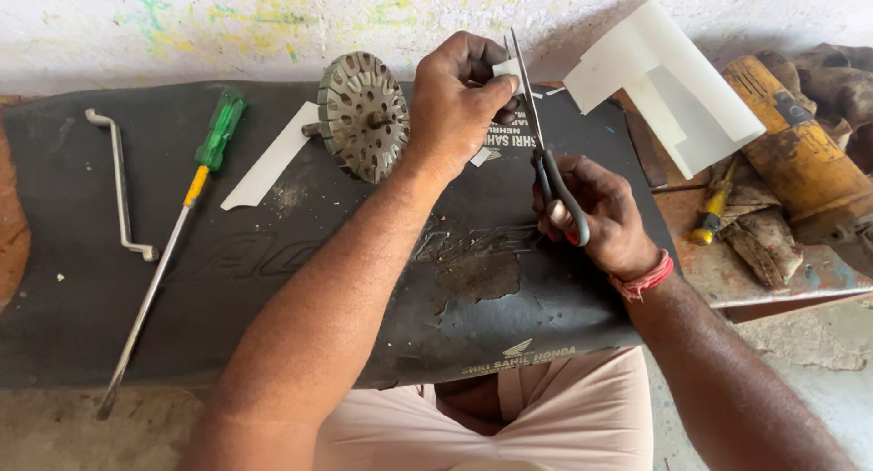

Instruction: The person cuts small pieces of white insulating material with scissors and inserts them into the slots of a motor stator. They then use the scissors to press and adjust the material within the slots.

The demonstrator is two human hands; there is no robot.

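At upper centre I'm pinching a paper slip [506, 68] in my left hand [455, 103] so the scissors [538, 130], gripped by my right hand [596, 215], are meeting it taut.

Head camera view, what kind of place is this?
Probably a small motor repair workshop, worked at floor level: a slotted metal motor core, a long green-handled screwdriver and a grimy yellow power tool surround a black mat.

Illumination was bright, even daylight. Shadows were soft and short; the white sheet [668, 80] cast one onto the wall [273, 16], suggesting light from the near right, though this was uncertain. The sheet approached overexposure. Focus was sharp centrally, with slight wide-angle stretching toward the corners.
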